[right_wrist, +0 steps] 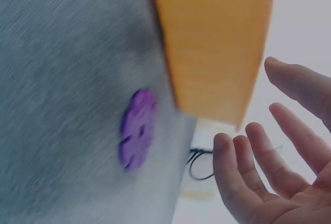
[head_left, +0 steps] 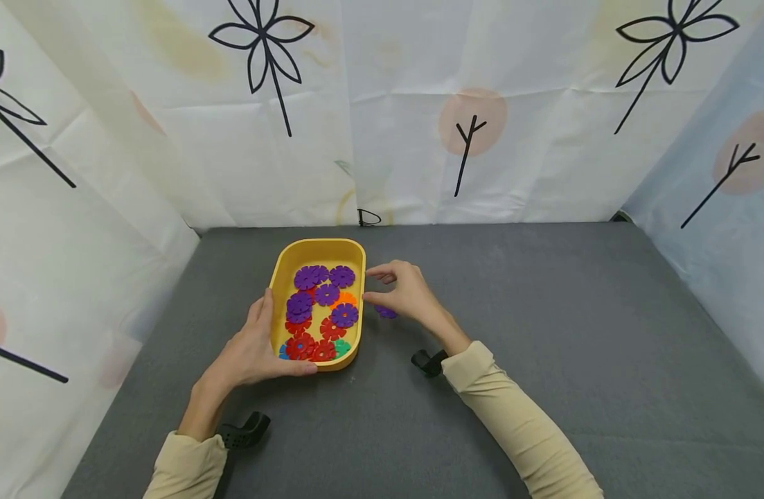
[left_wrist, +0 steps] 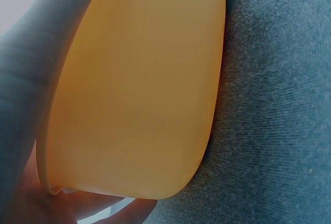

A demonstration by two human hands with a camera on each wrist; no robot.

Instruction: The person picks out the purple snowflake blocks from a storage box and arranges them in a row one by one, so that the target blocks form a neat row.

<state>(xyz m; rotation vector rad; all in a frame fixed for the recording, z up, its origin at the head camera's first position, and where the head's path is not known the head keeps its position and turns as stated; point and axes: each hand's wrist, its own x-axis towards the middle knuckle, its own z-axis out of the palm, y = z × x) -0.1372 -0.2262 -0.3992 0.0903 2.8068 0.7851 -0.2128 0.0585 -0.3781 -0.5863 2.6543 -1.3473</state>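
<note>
A yellow plastic tub (head_left: 319,248) with rounded corners stands left of centre on the grey table. Inside lie flower-shaped plastic discs, mostly purple (head_left: 327,294) and red (head_left: 300,346), with some orange, green and blue. My left hand (head_left: 247,353) holds the tub at its near left corner, fingers along the left side and thumb at the front. Beside the tub's right rim is my right hand (head_left: 403,291), its fingers loosely bent and holding nothing in the right wrist view. Below that hand, a single purple flower disc (right_wrist: 137,130) lies on the cloth, partly hidden in the head view.
Grey cloth (head_left: 544,333) covers the table. White fabric walls (head_left: 394,159) with printed flowers and trees stand at the back and both sides. Black straps (head_left: 428,362) sit at both wrists.
</note>
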